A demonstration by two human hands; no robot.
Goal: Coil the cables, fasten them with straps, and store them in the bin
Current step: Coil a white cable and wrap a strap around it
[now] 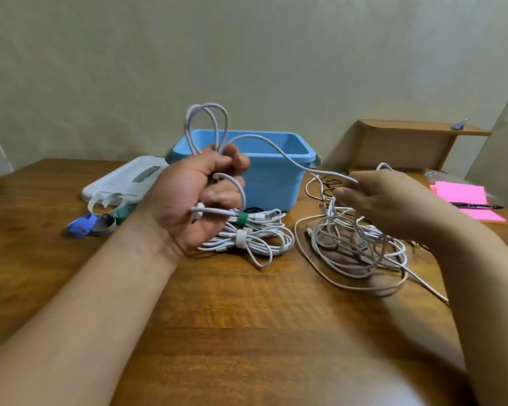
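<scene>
Gripping limp, light cable loops (207,127), the left hand (194,197) is bunching them; right hand (390,200) is pinching the trailing strand near the table's (247,317) far edge.

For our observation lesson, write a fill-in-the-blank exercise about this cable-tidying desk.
The left hand grips loops of white cable before the ___ plastic bin. The coiled cable bundle nearest the bin wears a ___ strap. A black pen lies on the ___ sticky notes.
Missing words: blue, green, pink.
</scene>
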